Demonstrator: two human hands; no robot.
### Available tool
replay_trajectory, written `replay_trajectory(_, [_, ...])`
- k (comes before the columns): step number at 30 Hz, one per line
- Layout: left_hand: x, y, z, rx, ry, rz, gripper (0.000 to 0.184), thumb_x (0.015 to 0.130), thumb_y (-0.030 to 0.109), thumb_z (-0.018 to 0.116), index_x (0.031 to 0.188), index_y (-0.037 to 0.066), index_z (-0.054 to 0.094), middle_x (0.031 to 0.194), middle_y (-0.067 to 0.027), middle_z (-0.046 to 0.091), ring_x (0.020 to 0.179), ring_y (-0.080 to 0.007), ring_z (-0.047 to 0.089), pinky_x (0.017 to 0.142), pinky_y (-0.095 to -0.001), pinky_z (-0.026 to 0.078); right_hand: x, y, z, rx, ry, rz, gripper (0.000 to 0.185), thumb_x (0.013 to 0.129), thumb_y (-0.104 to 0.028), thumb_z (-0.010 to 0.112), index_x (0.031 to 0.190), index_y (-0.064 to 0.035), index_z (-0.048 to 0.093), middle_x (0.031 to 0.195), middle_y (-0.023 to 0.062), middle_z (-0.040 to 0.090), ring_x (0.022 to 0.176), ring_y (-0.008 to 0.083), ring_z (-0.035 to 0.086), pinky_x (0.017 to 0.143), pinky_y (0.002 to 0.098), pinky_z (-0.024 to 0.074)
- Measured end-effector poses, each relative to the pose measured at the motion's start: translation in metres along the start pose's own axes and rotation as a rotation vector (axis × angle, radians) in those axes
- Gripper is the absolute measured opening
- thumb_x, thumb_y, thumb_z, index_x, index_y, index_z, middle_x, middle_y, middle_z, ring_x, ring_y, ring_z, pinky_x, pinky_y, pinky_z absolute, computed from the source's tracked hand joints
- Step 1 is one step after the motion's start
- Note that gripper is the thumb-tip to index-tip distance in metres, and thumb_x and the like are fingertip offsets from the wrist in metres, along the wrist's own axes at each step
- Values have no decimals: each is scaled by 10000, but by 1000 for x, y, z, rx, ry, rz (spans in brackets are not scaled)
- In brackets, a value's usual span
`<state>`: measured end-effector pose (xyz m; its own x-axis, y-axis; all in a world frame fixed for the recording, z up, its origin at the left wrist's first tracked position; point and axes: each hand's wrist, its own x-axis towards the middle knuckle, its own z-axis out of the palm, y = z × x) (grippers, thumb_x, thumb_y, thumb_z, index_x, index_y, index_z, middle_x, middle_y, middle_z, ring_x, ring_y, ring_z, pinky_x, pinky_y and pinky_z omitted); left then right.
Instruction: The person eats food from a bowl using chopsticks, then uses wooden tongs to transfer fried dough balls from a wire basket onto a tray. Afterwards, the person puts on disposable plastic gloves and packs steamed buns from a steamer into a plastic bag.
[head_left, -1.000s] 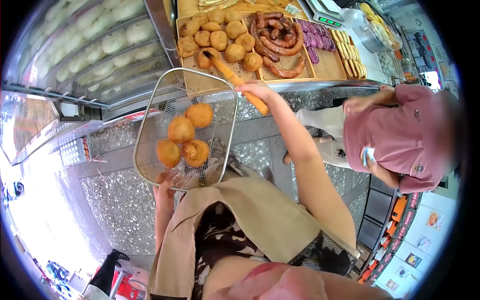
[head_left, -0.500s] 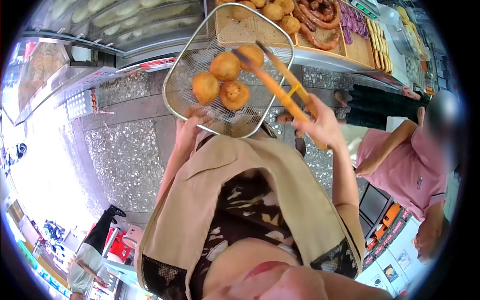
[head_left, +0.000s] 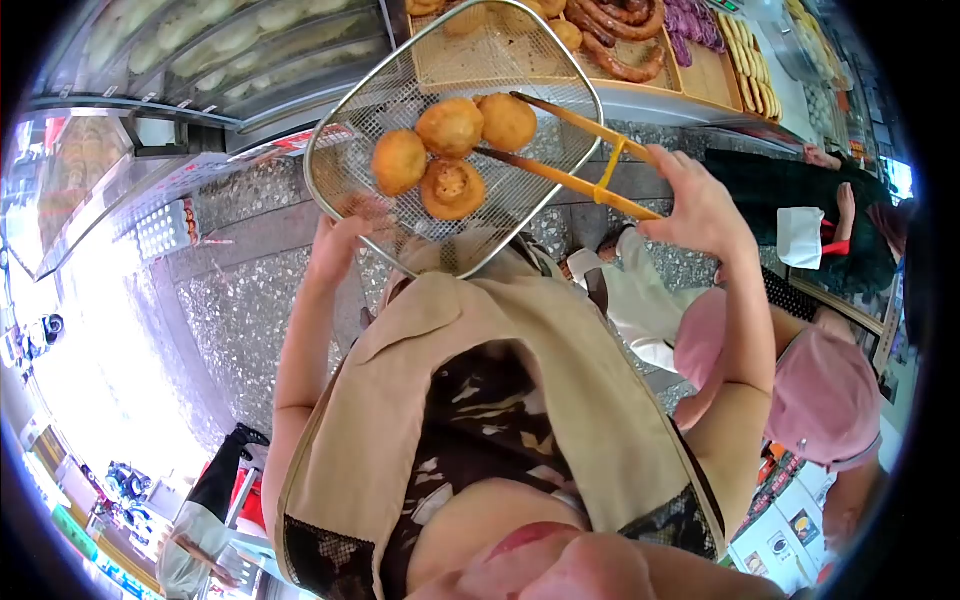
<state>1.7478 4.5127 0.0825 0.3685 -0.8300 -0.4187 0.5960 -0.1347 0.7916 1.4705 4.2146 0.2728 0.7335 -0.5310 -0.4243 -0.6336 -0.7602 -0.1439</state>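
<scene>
My left hand (head_left: 345, 238) is closed on the near left rim of a wire-mesh basket (head_left: 318, 130), some of its fingers seen blurred behind the mesh. Several round golden-brown fried balls (head_left: 449, 127) lie in the basket, grouped together. My right hand (head_left: 700, 205) grips a pair of wooden tongs (head_left: 565, 181) with dark tips and a yellow cross-piece. The tongs' tips reach over the basket, one on each side of the rightmost fried ball (head_left: 507, 122). Whether they pinch it, I cannot tell.
Beyond the basket, a counter holds trays with sausages (head_left: 630, 62), purple pieces (head_left: 692, 30) and long pale pastries (head_left: 745, 62). A glass-fronted case (head_left: 215, 60) stands at the far left. A person in pink (head_left: 825, 395) and another in dark clothes (head_left: 760, 190) are on the right.
My right hand has moved right and the tongs have swung closer to level. The basket has shifted slightly left with the fried balls inside. The person in pink has bent lower.
</scene>
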Motion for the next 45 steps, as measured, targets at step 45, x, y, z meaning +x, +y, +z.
replay_trajectory(45, [-40, -12, 11, -75, 478, -101, 351, 729, 82, 504, 1048, -55, 560, 923, -81, 639, 653, -77, 541, 464, -175, 349, 58, 52, 6, -351, 248, 168, 731, 596, -220, 713, 1239, -53, 407, 1064, 181, 549, 1015, 369, 517, 848, 425, 442])
